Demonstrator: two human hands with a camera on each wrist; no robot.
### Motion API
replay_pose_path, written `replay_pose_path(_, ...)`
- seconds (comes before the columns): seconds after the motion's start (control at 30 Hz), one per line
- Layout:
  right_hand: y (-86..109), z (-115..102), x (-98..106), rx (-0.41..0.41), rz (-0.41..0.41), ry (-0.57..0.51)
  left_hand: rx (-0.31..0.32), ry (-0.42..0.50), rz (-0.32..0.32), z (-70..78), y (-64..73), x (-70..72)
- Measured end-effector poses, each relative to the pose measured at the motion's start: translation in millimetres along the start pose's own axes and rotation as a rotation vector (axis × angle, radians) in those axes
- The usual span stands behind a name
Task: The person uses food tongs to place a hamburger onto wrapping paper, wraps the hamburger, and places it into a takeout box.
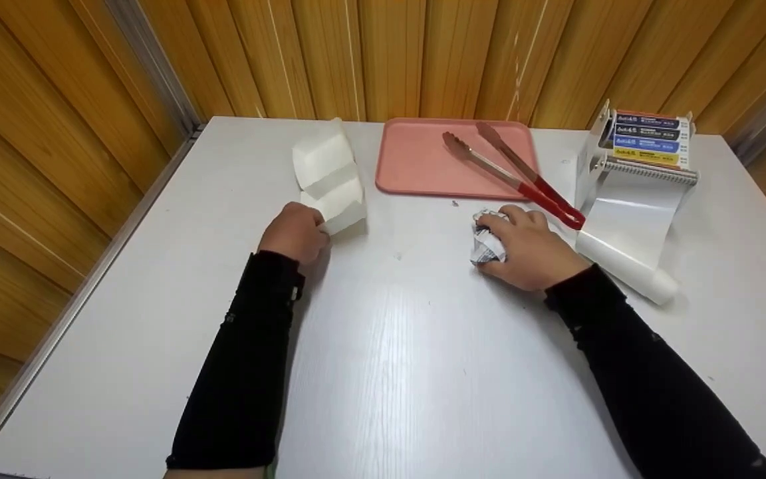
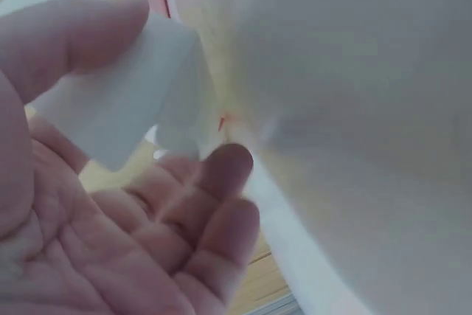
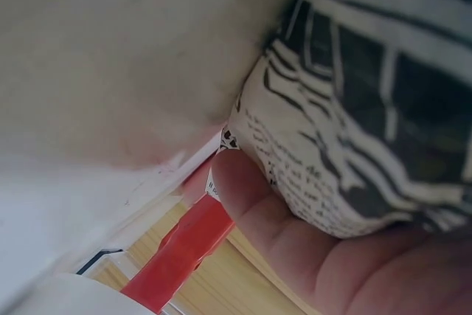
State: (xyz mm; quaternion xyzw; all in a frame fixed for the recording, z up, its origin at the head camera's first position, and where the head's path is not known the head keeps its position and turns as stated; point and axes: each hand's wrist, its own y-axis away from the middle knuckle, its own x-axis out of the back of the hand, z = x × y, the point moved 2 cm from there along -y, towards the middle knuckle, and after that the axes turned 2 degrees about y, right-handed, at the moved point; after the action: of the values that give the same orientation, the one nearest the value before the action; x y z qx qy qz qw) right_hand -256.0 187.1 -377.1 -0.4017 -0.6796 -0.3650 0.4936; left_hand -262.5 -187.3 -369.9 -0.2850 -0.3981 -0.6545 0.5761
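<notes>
My left hand [image 1: 294, 233] is at the near end of an open white paper food box [image 1: 323, 159], which stands at the back left of the table with its lid folded back. In the left wrist view the thumb and fingers pinch a white flap [image 2: 140, 86] of that box. My right hand [image 1: 530, 249] grips a bundle wrapped in newsprint-patterned paper [image 1: 488, 245] close over the table. Black print and lettering show on the wrapped bundle [image 3: 332, 130] in the right wrist view, with fingers curled along its underside. The wrapping hides what is inside.
A pink tray [image 1: 416, 163] lies at the back with red-handled tongs [image 1: 552, 199] across it, their handles past its near edge. To the right stands a rack of cling-film-like boxes [image 1: 649, 140], with a white sheet [image 1: 639, 209] hanging down to a roll [image 1: 629, 269].
</notes>
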Motion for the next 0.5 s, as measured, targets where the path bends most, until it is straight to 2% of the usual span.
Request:
replay_pose_path(0.23,-0.5,1.7,0.3,-0.030,-0.023,-0.027,-0.068,0.005,-0.065,16.2,5.1,-4.4)
replay_pose_path(0.37,-0.8,2.5,0.2,-0.030,-0.034,-0.026,-0.110,-0.050,-0.106,28.3,11.8,-7.5)
replay_pose_path(0.5,-0.7,3.2,0.2,-0.027,-0.036,-0.034,-0.125,-0.109,-0.126,41.0,20.0,-9.6)
